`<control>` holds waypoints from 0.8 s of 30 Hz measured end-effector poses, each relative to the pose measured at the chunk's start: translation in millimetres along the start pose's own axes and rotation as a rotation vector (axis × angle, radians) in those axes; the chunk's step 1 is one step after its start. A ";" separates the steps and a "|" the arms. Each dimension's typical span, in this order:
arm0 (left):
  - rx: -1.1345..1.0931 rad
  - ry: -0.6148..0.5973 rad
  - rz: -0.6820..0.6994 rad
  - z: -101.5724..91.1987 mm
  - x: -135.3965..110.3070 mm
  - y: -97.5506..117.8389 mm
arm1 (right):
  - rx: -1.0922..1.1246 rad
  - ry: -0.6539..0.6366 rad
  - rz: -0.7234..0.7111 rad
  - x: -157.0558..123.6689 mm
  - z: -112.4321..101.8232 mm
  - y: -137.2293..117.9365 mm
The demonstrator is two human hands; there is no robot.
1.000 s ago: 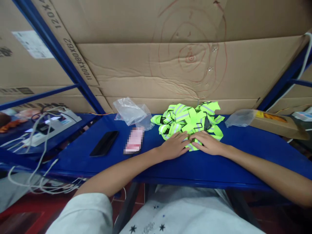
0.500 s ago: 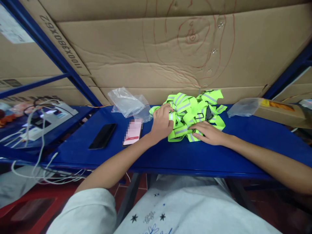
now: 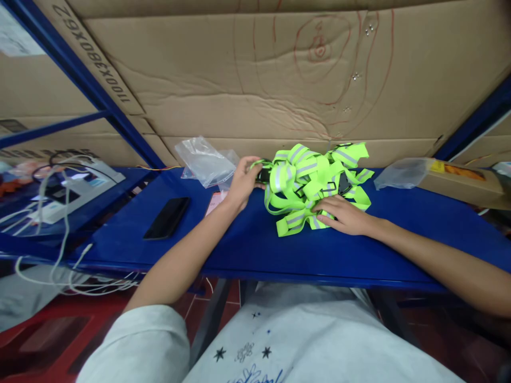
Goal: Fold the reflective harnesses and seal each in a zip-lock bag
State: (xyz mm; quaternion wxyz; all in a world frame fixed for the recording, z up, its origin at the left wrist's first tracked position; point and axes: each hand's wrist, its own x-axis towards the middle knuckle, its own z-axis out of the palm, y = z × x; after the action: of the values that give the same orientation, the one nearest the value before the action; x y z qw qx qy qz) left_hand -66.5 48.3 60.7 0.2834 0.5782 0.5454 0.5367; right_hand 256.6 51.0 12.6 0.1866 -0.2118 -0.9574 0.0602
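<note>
A tangled heap of neon-green reflective straps (image 3: pixel 315 181) with grey stripes and black buckles lies on the blue shelf (image 3: pixel 279 250). My left hand (image 3: pixel 243 181) is at the heap's left edge, fingers pinched on one strap end with a black buckle, drawn out to the left. My right hand (image 3: pixel 343 214) rests flat on the near right side of the heap, fingers stretched over the straps, pressing them down.
Clear plastic bags (image 3: pixel 205 159) lie behind my left hand. A black phone (image 3: pixel 166 225) and a second phone (image 3: pixel 215 201), partly hidden by my arm, lie at left. A cardboard box (image 3: pixel 459 181) with a plastic bag sits at right. Cables (image 3: pixel 59 213) hang at far left.
My left hand lifted off the near side of the heap, moved up and left, and took hold of a strap end. The right hand stayed on the pile.
</note>
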 end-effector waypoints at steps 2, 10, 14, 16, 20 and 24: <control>-0.296 0.058 -0.063 -1.8 4.0 3.6 | -0.002 -0.002 0.001 0.3 -0.3 -0.1; -0.470 -0.239 -0.096 10.3 -15.6 3.6 | -0.068 0.088 0.011 -2.9 1.7 0.7; -0.173 -0.475 0.268 22.6 -35.0 1.0 | -0.151 0.408 -0.060 -6.6 0.7 -6.7; -0.135 -0.522 0.322 25.3 -39.3 0.9 | -0.185 0.417 -0.102 -4.0 1.3 -14.5; -0.117 -0.521 0.365 23.6 -38.5 3.2 | -0.215 0.255 -0.151 15.3 4.3 -31.1; -0.117 -0.399 0.276 20.0 -35.0 7.5 | -0.265 0.230 -0.206 41.6 -2.0 -40.8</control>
State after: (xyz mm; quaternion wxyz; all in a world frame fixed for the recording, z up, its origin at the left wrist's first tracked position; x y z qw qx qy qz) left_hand -39.4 18.9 51.4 0.3424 0.7244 0.3624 0.4762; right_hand 206.7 32.0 36.1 0.2702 -0.1408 -0.9460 -0.1104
